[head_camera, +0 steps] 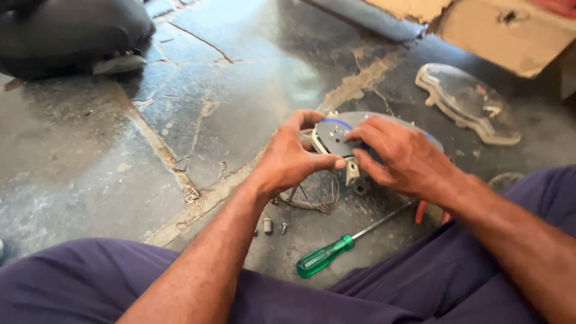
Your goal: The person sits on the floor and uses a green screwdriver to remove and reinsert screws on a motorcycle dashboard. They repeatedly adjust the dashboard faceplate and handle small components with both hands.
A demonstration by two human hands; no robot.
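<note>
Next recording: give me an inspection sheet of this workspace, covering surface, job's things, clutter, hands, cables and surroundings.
Surface: dark cracked floor, dusty, with pale filler along the cracks.
Job's things: round grey gauge unit with a blue arc on its face, held up off the floor by both hands.
Clutter: green-handled screwdriver lying below the hands; small screws near the left wrist; clear plastic cover lying apart, upper right.
Hands: left hand grips the unit's left edge, thumb on its face; right hand lies over the top, fingertips on the face.
Cables: thin wires hanging under the unit.
Surroundings: torn cardboard box top right; another person's dark clothing top left.
</note>
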